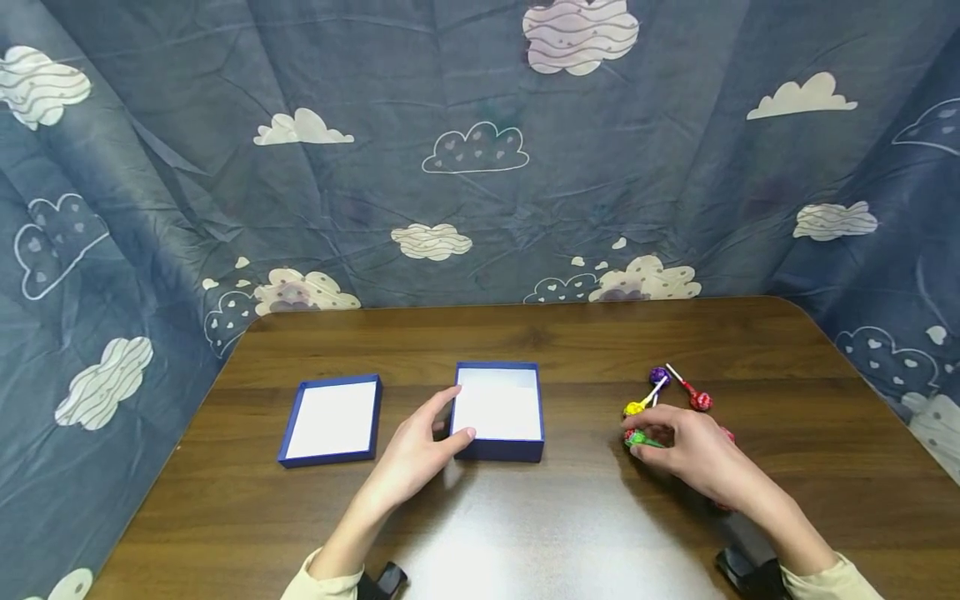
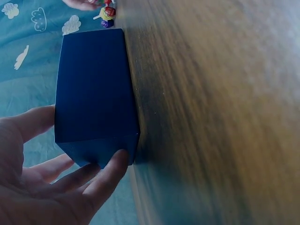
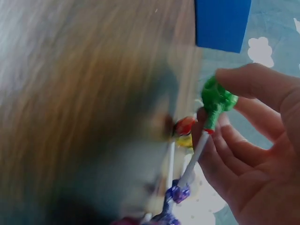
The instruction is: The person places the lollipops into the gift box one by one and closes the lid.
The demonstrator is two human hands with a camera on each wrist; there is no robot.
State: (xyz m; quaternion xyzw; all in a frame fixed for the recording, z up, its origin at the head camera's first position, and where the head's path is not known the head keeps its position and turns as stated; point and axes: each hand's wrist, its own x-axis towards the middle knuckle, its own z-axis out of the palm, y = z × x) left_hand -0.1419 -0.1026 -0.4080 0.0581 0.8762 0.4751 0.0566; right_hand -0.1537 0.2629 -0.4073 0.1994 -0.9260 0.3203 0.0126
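My left hand (image 1: 414, 450) holds the left front corner of an uncovered blue box (image 1: 498, 451) with a white inside. In the left wrist view its thumb is at the upper edge of the blue box (image 2: 93, 84), and the other fingertips lie against the side wall. On the right, my right hand (image 1: 701, 450) pinches a green-wrapped lollipop (image 3: 216, 99) by its head, the white stick slanting down. Around that hand lie a yellow lollipop (image 1: 633, 409), a purple lollipop (image 1: 658, 375) and a red lollipop (image 1: 702, 402). Others are partly hidden beneath the hand.
A shallow blue lid (image 1: 330, 419) with a white inside lies left of the box. Everything sits on a brown wooden table (image 1: 585, 333). Behind it hangs a dark blue cloth (image 1: 480, 83) with cloud prints.
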